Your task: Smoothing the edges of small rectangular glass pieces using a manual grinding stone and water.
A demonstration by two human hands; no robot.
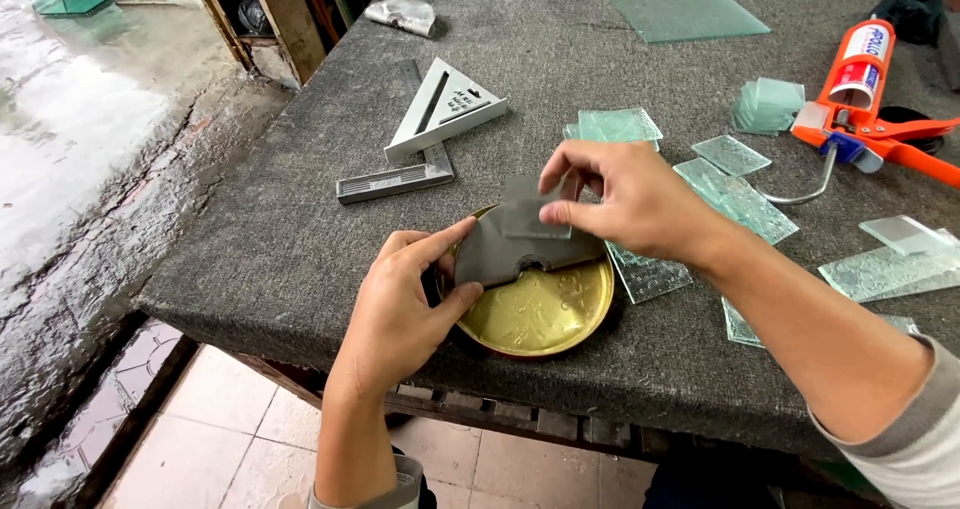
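Head view, both hands' grip pinching grey sheet (505, 244) over gold tin (540, 309), glass pieces (735, 199) beside

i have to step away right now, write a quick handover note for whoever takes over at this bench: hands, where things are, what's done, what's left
Left hand: pinches the near left edge of the grey sheet over the round gold tin lid.
Right hand: fingers press a small glass piece onto that sheet.
Around: loose patterned glass pieces to the right, metal square behind, orange caulking gun far right, all on the grey felt bench.
Done: glass piece is against the sheet.
Left: I cannot tell how many pieces have been treated; the loose ones lie untouched.
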